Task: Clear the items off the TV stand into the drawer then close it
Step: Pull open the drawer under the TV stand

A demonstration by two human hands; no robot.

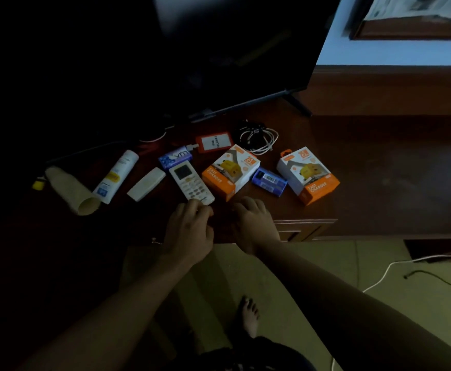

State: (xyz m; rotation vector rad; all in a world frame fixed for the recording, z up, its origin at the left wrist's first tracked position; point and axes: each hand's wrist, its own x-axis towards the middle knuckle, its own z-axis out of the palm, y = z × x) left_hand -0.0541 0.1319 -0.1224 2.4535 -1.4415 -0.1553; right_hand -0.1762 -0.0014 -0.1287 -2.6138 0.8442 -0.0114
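Dark wood is the top of the stand (pixel 366 156), and nothing has gone into a drawer (pixel 299 231) yet; whether that panel under the front edge is the drawer, we cannot tell in this light. Our left hand (pixel 189 228) rests at the near end of the white remote (pixel 191 183), fingers curled, seemingly touching it, though a true grip is not clear. Our right hand (pixel 253 223) lies loosely curled on the edge, holding nothing. We judge it best to open the drawer first, then sweep in small items (boxes last). Both orange boxes (pixel 229 172) (pixel 308 175) read "25W" and "FAST CHARGER"; the soap (pixel 175 158) reads "LUX"; the red tag (pixel 213 143) "PAS".
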